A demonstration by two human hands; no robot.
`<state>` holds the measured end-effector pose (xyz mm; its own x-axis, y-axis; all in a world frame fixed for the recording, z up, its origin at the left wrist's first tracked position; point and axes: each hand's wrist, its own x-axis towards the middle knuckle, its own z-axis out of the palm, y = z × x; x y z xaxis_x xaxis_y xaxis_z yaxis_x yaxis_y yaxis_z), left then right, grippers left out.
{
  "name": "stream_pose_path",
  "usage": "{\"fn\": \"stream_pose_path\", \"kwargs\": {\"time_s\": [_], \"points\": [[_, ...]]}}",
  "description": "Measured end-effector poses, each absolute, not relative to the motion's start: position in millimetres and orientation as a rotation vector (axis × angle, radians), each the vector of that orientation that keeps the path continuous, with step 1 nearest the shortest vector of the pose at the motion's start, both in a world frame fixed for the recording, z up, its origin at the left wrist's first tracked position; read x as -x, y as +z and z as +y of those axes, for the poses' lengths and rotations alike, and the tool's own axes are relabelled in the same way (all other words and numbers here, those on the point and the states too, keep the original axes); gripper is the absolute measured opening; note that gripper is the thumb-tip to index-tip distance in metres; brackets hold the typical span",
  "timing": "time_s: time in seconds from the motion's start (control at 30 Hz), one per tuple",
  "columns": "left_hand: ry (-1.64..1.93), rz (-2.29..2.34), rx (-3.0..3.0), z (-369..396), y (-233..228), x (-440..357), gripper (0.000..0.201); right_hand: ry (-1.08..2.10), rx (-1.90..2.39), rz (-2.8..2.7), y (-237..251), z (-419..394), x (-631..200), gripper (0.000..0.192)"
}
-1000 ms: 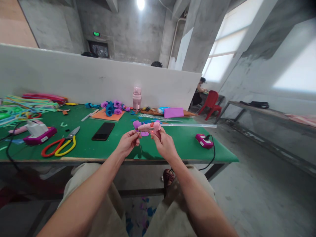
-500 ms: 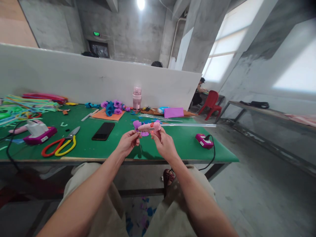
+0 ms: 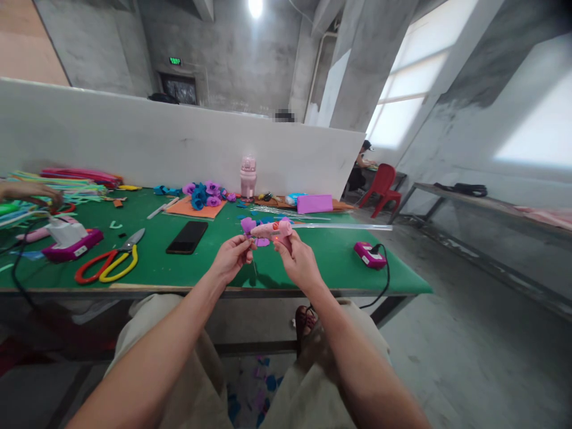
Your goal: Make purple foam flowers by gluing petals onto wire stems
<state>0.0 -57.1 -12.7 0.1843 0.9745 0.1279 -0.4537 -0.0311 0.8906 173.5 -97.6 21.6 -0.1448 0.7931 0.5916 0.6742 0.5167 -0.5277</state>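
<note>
My right hand is wrapped round the handle of a pink glue gun, a small red light glowing on it. A long clear glue stick juts from its back end toward the right. The nozzle points left, at a purple paper flower pinched by the fingers of my left hand. A thin wire stem hangs below those fingers. Whether the nozzle touches the petals I cannot tell. Another purple paper piece shows just under the gun.
Red-and-yellow scissors, a black phone and a purple power strip lie at left. Finished paper flowers rest on orange paper. A pink bottle stands behind. Another purple socket block sits right. A co-worker's hand reaches in at far left.
Another person's hand has come into view at the far left, over the coloured strips. My own hands, the glue gun and the flower have hardly moved.
</note>
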Motion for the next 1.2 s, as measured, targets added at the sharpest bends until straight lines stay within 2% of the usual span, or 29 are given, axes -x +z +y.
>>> {"fn": "stream_pose_path", "kwargs": {"time_s": [0.6,0.7,0.83,0.93,1.07,1.2], "points": [[1.295,0.691,-0.988,-56,-13,1,0.023,0.235,1.169,-1.852,23,-97,-178,0.031],[1.300,0.692,-0.980,-56,-13,1,0.023,0.423,1.121,-1.761,22,-93,-182,0.027],[1.305,0.679,-0.958,-55,-14,2,0.022,0.889,1.027,-1.513,18,-83,-190,0.033],[1.307,0.675,-0.952,-54,-14,2,0.021,1.057,1.046,-1.390,13,-69,-206,0.036],[1.315,0.660,-0.966,-54,-13,3,0.020,0.913,1.321,-1.515,4,-43,-239,0.036],[1.320,0.654,-0.962,-55,-11,5,0.020,0.709,1.657,-1.557,-7,-18,-268,0.021]]}}
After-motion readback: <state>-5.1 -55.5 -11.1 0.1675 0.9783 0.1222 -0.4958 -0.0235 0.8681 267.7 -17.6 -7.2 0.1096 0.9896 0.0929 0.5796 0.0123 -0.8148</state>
